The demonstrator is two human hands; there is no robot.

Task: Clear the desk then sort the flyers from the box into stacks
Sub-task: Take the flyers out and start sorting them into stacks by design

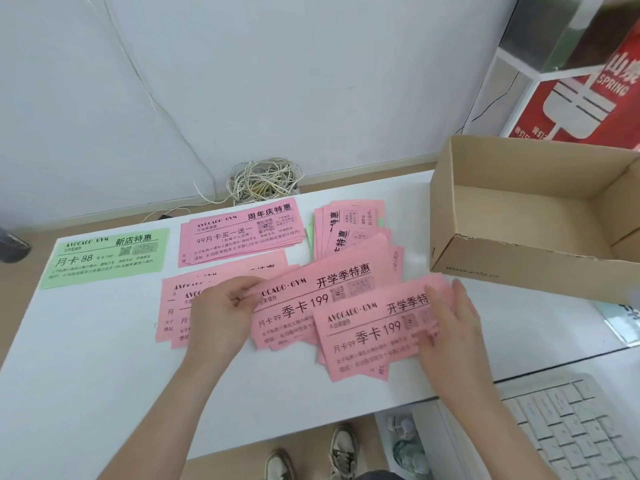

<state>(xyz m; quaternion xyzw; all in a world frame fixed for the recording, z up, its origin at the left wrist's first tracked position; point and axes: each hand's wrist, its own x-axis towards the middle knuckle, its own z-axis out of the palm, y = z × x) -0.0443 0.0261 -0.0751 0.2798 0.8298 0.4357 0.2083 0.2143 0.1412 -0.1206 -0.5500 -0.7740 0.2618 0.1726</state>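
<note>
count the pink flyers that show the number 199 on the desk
2. The middle flyer is pinched at its left edge by the left hand. The near flyer overlaps its lower right, touched by the right hand. More may be hidden underneath.

The scene is lit brightly and evenly by soft, diffuse light; no lamp is seen. Only faint, soft-edged shadows are cast on the white desk top (86, 341) beneath the left hand (221, 313), the right hand (450, 327) and the pink paper flyers (311, 306). A pale sheen is seen just left of the brown cardboard box (519, 271). Large print is kept legible, while small print is smeared. Straight edges are bowed towards the corners, and the red printed carton (571, 109) is blurred.
</note>
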